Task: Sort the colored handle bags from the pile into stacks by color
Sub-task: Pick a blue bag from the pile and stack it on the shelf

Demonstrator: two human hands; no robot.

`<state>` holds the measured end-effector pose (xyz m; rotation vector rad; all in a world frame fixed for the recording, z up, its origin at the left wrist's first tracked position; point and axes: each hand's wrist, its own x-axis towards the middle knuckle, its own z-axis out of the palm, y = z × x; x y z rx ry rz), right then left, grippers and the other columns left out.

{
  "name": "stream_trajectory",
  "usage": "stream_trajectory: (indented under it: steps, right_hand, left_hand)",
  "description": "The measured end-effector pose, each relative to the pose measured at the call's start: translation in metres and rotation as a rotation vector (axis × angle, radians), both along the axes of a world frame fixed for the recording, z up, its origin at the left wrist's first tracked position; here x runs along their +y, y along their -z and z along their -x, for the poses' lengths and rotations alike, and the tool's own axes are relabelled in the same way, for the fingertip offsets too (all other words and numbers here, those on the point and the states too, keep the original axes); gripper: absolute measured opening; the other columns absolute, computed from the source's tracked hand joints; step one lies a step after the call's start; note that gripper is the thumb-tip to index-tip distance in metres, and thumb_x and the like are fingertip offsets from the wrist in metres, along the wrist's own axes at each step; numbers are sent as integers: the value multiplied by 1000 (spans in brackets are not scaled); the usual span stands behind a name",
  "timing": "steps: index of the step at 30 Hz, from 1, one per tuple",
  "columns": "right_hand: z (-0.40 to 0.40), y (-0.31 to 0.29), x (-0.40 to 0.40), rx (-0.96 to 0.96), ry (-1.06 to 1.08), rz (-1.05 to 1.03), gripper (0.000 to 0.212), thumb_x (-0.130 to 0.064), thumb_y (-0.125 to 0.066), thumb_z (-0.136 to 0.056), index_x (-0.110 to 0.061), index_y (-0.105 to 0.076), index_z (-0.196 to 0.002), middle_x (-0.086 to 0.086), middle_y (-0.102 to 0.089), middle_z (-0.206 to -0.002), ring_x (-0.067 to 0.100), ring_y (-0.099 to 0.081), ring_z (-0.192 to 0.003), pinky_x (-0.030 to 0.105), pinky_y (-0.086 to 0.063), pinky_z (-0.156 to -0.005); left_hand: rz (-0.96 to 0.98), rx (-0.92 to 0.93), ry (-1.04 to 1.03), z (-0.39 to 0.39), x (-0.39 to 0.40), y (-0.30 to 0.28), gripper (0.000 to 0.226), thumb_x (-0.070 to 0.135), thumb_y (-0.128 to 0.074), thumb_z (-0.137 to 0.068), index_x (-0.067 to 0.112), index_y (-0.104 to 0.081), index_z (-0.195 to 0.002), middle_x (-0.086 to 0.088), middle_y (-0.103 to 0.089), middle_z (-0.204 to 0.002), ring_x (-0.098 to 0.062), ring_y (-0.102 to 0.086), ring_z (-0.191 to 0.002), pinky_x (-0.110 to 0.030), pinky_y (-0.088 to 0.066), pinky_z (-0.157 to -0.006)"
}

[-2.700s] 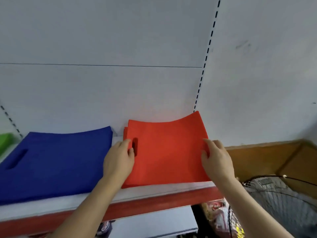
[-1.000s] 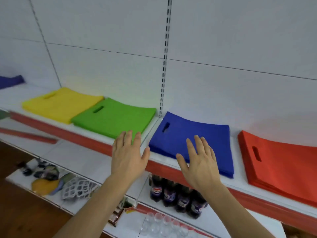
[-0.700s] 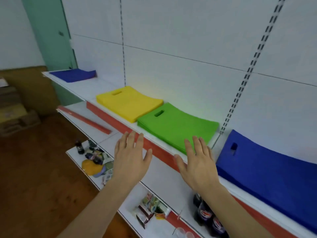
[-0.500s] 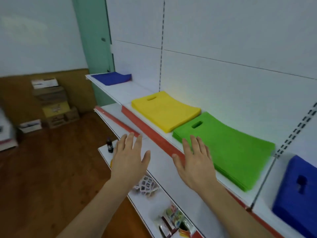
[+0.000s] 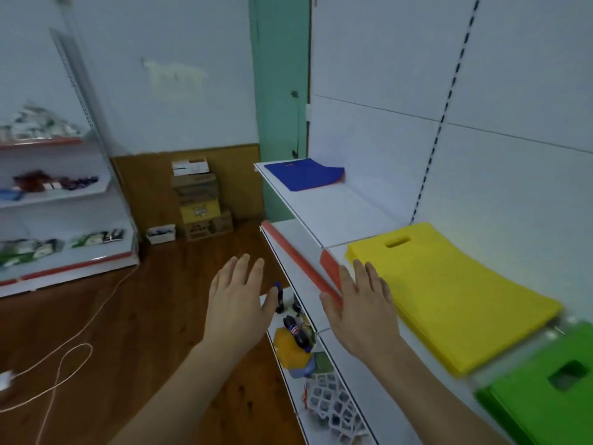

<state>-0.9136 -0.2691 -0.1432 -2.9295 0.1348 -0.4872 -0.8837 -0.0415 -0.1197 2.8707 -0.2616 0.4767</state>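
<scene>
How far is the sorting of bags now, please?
Done: a yellow stack and a green stack lie on the shelf. In hand: nothing; left hand and right hand are open. Left: the blue bag at the shelf's far end.

yellow bag stack looks like matt nonwoven cloth, shelf smooth painted metal, floor glossy wood

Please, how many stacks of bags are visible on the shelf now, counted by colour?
Blue stack: 1
Yellow stack: 1
Green stack: 1
Total: 3
</scene>
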Motion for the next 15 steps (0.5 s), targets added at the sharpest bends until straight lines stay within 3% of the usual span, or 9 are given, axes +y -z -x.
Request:
stream_trajectory:
  steps: [8,12,15]
  right_hand:
    - [-142,7,51,32,16,26,84,-69,-19,-101,-13,-47,-156,19,-40,-163,40,-33,-153,61,-35,-120]
    - [-204,-1,81,18,64,8,91,-74,-5,-98,-17,-39,-161,16,-31,-169,37,-24,-157,59,-29,-124]
    - [-245,-1,92,38,101,8,97,-78,4,-95,-19,-34,-163,14,-27,-171,36,-21,-159,58,-26,-125]
  left_hand:
    - [34,-3,16,-147,56,6,67,60,-36,-105,26,-32,-162,-2,-28,-169,-26,-17,-158,-45,-16,-127]
    - [21,-4,76,-221,81,-1,67,61,-34,-105,28,-29,-162,-1,-26,-170,-25,-14,-159,-43,-9,-127]
    - [34,-12,96,-276,93,-6,65,61,-35,-105,29,-30,-162,0,-28,-169,-25,-16,-159,-45,-13,-128]
